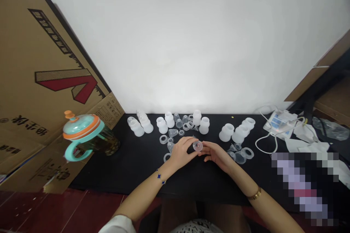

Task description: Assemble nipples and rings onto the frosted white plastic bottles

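Observation:
My left hand [182, 152] and my right hand [218, 156] meet above the black table, fingertips closed around a small translucent bottle nipple [197, 146], its round rim facing me. Behind my hands lie several clear rings, caps and nipples, among them a ring [163, 139] and a clear cap [173, 133]. Frosted white bottles stand near the wall, such as a bottle [204, 126] behind my hands and a bottle [162, 125] to the left. On the far left of the row, bottles [136, 127] carry clear tops.
A teal and orange lidded jug [84, 133] stands at the left beside a big cardboard box [41, 80]. Right of my hands are more bottles [226, 132] and clear rings [247, 153]. Farther right lie a white cable [264, 149], a power strip [279, 123] and crumpled paper [307, 143].

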A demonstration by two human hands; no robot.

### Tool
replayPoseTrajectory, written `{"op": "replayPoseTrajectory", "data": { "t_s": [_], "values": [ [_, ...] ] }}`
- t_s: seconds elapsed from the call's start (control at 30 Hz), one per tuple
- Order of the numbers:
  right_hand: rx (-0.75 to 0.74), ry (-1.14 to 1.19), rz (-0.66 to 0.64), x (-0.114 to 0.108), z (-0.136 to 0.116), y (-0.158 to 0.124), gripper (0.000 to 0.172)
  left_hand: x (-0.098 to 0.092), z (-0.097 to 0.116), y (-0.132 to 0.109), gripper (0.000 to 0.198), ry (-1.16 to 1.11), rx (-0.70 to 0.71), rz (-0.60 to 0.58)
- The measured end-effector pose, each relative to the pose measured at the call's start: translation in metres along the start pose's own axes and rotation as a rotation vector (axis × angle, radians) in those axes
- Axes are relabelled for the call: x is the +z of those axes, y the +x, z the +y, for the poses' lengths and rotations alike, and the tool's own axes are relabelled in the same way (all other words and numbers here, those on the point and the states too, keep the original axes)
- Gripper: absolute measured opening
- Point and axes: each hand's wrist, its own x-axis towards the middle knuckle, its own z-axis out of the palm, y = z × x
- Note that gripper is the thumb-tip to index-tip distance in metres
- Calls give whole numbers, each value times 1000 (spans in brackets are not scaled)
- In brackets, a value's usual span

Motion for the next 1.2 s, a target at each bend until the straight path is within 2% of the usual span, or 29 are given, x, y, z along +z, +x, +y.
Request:
{"op": "replayPoseTrajectory", "data": {
  "t_s": [0.63,0.8,1.0,1.2],
  "values": [
    [-210,-253,52,5,1,-2,37,1,-2,1,39,42,-89,-15],
    [-327,-391,25,4,6,2,37,0,-2,1,39,22,-95,-32],
    [-526,-687,100,8,8,-2,30,-3,2,3,38,0,-90,-44],
    [-613,-942,133,11,8,-8,32,-4,2,3,42,3,-69,-55]
  ]
}}
